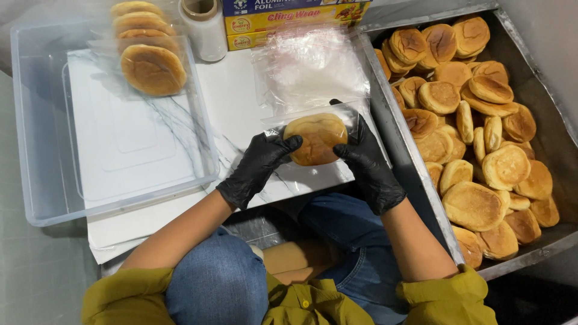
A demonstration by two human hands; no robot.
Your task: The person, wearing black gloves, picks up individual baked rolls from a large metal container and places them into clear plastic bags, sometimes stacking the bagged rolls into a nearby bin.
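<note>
Both gloved hands, left hand (260,165) and right hand (367,165), were clamped on one bagged bun (315,138) near the table's (241,96) front edge.

Bun (316,138) between both hands – tub (36,180) left, tray (542,90) of buns right.
</note>
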